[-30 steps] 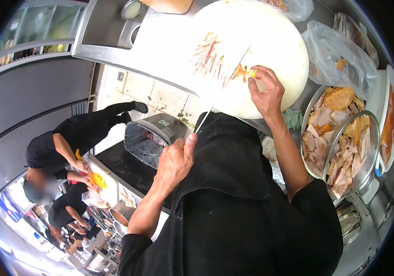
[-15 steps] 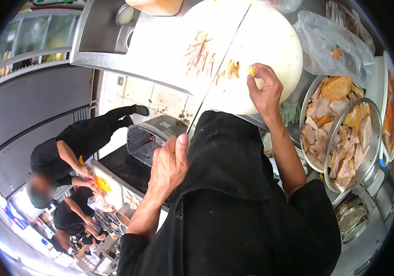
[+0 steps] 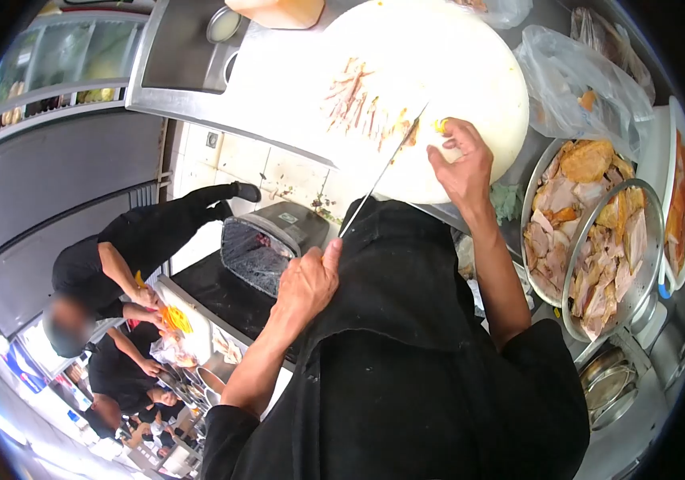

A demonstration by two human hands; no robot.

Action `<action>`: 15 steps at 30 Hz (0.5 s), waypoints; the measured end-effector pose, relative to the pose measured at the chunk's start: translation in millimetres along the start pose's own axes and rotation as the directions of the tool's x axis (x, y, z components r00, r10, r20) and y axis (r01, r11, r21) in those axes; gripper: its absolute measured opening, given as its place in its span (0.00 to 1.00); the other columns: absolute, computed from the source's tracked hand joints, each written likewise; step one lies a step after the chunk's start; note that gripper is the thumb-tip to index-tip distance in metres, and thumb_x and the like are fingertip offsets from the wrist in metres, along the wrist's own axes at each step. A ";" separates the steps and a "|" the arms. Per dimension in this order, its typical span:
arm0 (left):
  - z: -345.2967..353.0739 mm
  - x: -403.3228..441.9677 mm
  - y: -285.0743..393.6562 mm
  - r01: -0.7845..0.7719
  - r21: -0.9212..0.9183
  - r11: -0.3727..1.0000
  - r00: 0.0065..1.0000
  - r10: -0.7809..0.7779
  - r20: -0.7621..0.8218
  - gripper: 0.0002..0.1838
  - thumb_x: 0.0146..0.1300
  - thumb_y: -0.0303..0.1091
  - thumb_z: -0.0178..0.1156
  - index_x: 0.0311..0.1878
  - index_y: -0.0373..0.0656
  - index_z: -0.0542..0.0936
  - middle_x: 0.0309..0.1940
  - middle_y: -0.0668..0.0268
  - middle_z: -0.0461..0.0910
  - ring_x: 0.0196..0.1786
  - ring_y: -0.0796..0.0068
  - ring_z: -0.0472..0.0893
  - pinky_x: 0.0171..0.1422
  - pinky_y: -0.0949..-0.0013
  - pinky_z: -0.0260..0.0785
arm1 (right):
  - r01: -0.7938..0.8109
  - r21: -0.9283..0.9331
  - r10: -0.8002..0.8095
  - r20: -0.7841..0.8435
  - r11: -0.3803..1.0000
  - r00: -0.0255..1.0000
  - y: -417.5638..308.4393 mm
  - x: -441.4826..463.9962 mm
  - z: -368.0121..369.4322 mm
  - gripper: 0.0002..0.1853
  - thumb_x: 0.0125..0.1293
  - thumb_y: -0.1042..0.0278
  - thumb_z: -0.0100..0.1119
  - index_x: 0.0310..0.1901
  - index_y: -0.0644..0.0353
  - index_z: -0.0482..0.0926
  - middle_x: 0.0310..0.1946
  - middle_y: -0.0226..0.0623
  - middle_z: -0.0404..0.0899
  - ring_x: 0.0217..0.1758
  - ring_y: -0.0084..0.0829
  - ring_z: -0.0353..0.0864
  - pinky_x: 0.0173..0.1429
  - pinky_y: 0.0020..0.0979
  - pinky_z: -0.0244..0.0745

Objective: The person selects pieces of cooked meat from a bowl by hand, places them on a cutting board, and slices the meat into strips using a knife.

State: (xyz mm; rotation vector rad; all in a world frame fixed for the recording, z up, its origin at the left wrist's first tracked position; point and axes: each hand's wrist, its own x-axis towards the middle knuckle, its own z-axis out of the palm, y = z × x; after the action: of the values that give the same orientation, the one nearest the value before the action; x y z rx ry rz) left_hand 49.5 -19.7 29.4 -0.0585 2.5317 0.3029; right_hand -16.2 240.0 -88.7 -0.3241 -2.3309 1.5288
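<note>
Steel knife point(image 3: 402, 145) clasped in the left hand point(image 3: 305, 282), right hand point(image 3: 467, 164) with fingers curled, thumb apart

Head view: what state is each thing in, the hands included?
Left hand: closed around the knife's grip
Knife: held, blade reaching over the cutting board
Right hand: fingers bent, thumb apart from them
Meat on the board: cut into thin strips
Meat in the bowls: in larger pieces
Bin: open, lined with a dark bag
Plastic bag: crumpled
</note>
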 end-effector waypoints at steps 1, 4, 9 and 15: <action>-2.1 -0.9 -1.1 0.032 -0.020 0.999 0.999 -0.032 0.007 0.31 0.78 0.55 0.47 0.32 0.33 0.77 0.26 0.36 0.78 0.36 0.31 0.81 0.42 0.41 0.70 | 0.018 -0.032 -0.016 0.035 0.999 0.999 -2.1 1.1 2.0 0.16 0.55 0.80 0.67 0.47 0.68 0.81 0.47 0.45 0.84 0.39 0.39 0.85 0.45 0.35 0.82; -27.4 -11.4 1.9 0.095 -0.097 0.991 0.995 -0.095 0.008 0.34 0.78 0.59 0.46 0.33 0.32 0.78 0.27 0.37 0.79 0.38 0.33 0.81 0.43 0.45 0.71 | 0.054 -0.055 -0.049 0.082 0.997 0.995 -0.9 -0.3 17.2 0.17 0.55 0.82 0.66 0.48 0.69 0.80 0.47 0.47 0.83 0.40 0.41 0.85 0.45 0.36 0.82; -57.5 3.7 -14.8 0.082 -0.144 0.986 0.974 -0.110 -0.197 0.36 0.77 0.61 0.46 0.33 0.32 0.79 0.29 0.32 0.79 0.39 0.30 0.82 0.45 0.41 0.73 | 0.083 0.052 -0.085 0.039 0.995 0.996 6.6 27.0 58.3 0.18 0.55 0.85 0.65 0.49 0.71 0.80 0.47 0.47 0.84 0.43 0.38 0.87 0.49 0.33 0.84; -38.2 47.6 -52.7 0.117 -0.025 0.993 0.927 -0.118 -0.357 0.33 0.76 0.60 0.48 0.30 0.35 0.78 0.28 0.34 0.81 0.36 0.30 0.82 0.42 0.39 0.75 | 0.195 -0.147 -0.199 -0.018 0.970 0.980 14.3 37.9 74.6 0.23 0.64 0.77 0.62 0.60 0.73 0.73 0.60 0.57 0.75 0.62 0.51 0.77 0.65 0.44 0.74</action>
State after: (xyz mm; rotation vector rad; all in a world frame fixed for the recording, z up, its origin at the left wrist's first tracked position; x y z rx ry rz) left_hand -5.2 -78.5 22.9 -0.2905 2.8743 0.2672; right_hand -80.4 196.7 -123.4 -0.1452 -2.3737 1.2564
